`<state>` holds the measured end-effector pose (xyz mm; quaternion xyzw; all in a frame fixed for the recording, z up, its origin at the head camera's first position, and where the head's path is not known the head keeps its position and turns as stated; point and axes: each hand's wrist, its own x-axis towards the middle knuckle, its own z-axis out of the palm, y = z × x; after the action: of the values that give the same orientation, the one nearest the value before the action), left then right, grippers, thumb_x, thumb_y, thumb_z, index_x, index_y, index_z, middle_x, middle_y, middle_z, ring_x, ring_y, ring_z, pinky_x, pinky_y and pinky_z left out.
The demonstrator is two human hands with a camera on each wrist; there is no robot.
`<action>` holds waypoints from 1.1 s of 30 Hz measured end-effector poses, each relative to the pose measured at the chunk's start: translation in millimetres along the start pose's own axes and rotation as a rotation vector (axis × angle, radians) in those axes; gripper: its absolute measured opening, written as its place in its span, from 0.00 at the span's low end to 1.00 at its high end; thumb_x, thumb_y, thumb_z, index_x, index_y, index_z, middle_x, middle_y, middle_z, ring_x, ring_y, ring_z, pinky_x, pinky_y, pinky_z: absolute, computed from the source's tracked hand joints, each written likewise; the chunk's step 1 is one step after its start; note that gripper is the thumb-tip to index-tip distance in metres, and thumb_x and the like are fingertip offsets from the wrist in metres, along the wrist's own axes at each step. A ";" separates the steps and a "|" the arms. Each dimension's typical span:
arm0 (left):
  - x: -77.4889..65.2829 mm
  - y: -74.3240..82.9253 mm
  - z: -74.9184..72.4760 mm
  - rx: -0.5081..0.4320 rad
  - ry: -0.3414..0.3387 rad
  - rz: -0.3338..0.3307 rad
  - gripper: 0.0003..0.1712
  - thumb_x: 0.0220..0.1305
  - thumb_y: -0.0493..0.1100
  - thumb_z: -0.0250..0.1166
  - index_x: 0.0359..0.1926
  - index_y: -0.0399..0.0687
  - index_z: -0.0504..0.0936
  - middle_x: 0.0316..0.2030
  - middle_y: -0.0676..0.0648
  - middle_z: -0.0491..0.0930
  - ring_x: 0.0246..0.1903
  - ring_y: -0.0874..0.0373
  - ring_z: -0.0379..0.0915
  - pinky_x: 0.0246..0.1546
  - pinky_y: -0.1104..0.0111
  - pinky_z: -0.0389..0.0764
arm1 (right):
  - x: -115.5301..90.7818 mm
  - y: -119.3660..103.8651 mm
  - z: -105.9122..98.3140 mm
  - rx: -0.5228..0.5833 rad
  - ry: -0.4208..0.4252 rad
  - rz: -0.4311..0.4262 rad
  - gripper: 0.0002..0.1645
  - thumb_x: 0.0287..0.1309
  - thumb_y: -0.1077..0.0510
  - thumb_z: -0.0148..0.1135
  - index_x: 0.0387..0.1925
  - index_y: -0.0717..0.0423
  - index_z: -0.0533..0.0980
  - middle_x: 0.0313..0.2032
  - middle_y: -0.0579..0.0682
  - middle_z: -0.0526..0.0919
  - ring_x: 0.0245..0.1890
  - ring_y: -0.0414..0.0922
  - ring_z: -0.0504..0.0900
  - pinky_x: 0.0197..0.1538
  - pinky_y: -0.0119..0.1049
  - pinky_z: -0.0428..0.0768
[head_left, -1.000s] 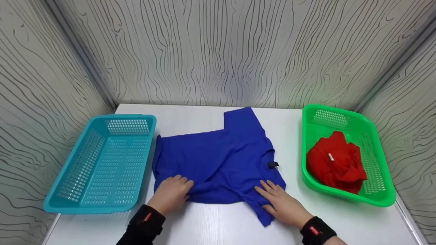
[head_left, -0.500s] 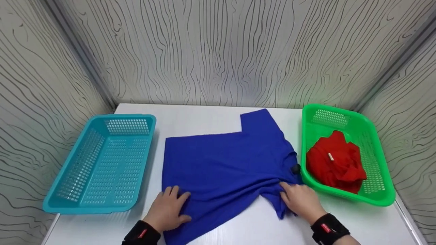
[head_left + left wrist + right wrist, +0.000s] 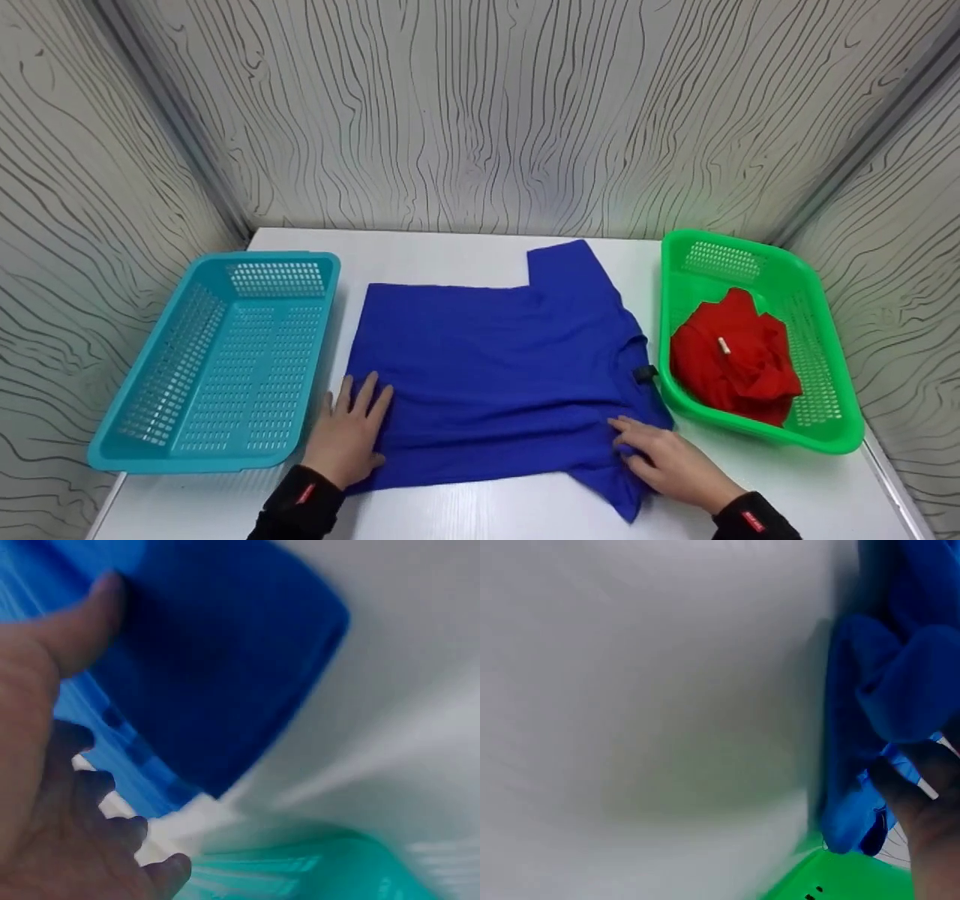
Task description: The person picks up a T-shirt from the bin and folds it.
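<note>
A blue short-sleeved T-shirt (image 3: pixel 480 352) lies spread on the white table, its hem to the left and its collar with a dark label (image 3: pixel 645 373) to the right. Wrinkles run along its near half. My left hand (image 3: pixel 346 435) rests at the hem's near part with fingers spread; the left wrist view shows its thumb (image 3: pixel 109 600) over the blue cloth. By the near sleeve (image 3: pixel 619 487), my right hand (image 3: pixel 671 457) touches the shirt with fingers reaching forward. In the right wrist view, those fingers (image 3: pixel 904 787) are against bunched blue cloth.
To the left stands a turquoise perforated basket (image 3: pixel 326 360) with nothing in it. At the right, a green basket (image 3: pixel 832 352) holds a crumpled red cloth (image 3: pixel 739 360) with a small white piece on it. Patterned panels (image 3: pixel 465 112) enclose the table at the back and sides.
The shirt has shifted right toward the green basket and its folded near side has been spread out toward the front. Most recently its hem straightened, the left hand moved slightly forward and its fingers spread.
</note>
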<state>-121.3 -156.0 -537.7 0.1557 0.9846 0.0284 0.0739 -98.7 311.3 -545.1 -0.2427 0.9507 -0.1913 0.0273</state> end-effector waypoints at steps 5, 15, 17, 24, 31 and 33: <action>-21.1 10.7 4.0 -0.042 -0.096 0.159 0.46 0.38 0.65 0.71 0.57 0.48 0.68 0.57 0.38 0.68 0.55 0.39 0.66 0.48 0.44 0.73 | -8.1 -10.2 -19.1 0.049 0.248 0.003 0.15 0.49 0.65 0.63 0.38 0.44 0.79 0.26 0.37 0.82 0.21 0.27 0.73 0.26 0.20 0.72; -41.6 -4.5 20.1 0.138 0.057 0.219 0.10 0.54 0.41 0.62 0.40 0.48 0.77 0.38 0.45 0.77 0.37 0.50 0.73 0.20 0.59 0.74 | -25.0 -16.9 -77.8 0.095 0.231 -0.178 0.20 0.41 0.70 0.68 0.35 0.44 0.76 0.29 0.36 0.81 0.29 0.29 0.78 0.34 0.14 0.70; -44.9 -6.9 16.9 0.151 0.160 0.197 0.08 0.53 0.38 0.61 0.36 0.48 0.75 0.32 0.47 0.76 0.30 0.53 0.71 0.14 0.63 0.68 | -29.8 -18.0 -86.3 0.041 0.239 -0.167 0.22 0.39 0.73 0.67 0.32 0.45 0.76 0.28 0.34 0.80 0.28 0.27 0.76 0.33 0.14 0.69; -51.4 -9.4 -21.5 -0.006 0.414 0.059 0.17 0.46 0.35 0.68 0.34 0.52 0.68 0.25 0.53 0.74 0.25 0.59 0.71 0.15 0.68 0.64 | -38.9 -26.3 -105.7 0.168 0.464 -0.089 0.24 0.36 0.81 0.54 0.29 0.50 0.75 0.26 0.37 0.78 0.24 0.25 0.70 0.27 0.16 0.67; -36.6 -18.2 -44.2 -0.255 0.589 0.034 0.08 0.52 0.37 0.67 0.32 0.52 0.77 0.27 0.55 0.78 0.25 0.62 0.77 0.23 0.69 0.76 | -20.5 -23.8 -114.8 0.157 0.562 0.010 0.19 0.47 0.72 0.63 0.40 0.52 0.79 0.32 0.44 0.84 0.28 0.24 0.76 0.32 0.11 0.71; -26.8 -20.0 -47.4 -0.281 0.584 -0.012 0.06 0.53 0.37 0.67 0.32 0.49 0.79 0.27 0.53 0.78 0.26 0.60 0.77 0.23 0.67 0.76 | -7.7 -18.9 -115.3 0.059 0.604 0.040 0.16 0.47 0.69 0.65 0.39 0.51 0.79 0.29 0.45 0.84 0.22 0.25 0.72 0.28 0.12 0.67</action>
<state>-109.5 -184.9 -488.8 0.1236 0.9515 0.2070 -0.1910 -100.1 340.0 -431.6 -0.1550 0.9145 -0.2816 -0.2459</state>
